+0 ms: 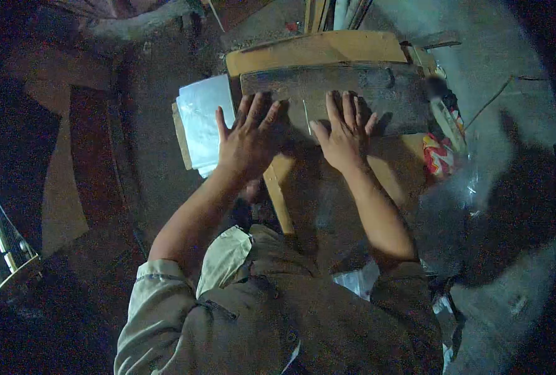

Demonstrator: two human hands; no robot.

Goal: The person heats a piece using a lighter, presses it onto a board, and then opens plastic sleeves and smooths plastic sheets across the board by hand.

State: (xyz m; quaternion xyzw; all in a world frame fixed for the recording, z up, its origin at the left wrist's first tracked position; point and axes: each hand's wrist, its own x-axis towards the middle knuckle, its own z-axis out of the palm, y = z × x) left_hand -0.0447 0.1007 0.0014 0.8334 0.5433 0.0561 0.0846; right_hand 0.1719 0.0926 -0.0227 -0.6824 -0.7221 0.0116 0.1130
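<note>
A dark, worn board lies across a yellowish wooden stand with a curved far edge. My left hand rests palm down at the board's left part, fingers spread and darkened toward the tips. On the board's middle right lies my right hand, also palm down with its fingers apart. Between the two hands is a thin pale stick, its near end close to my right thumb. Whether the thumb touches it, I cannot tell. The undersides of both hands are hidden.
Clear plastic sheets or bags lie left of the stand. At its right sits a red and white packet among small items. Long wooden strips stand behind. A thin bent stick lies on the floor at right.
</note>
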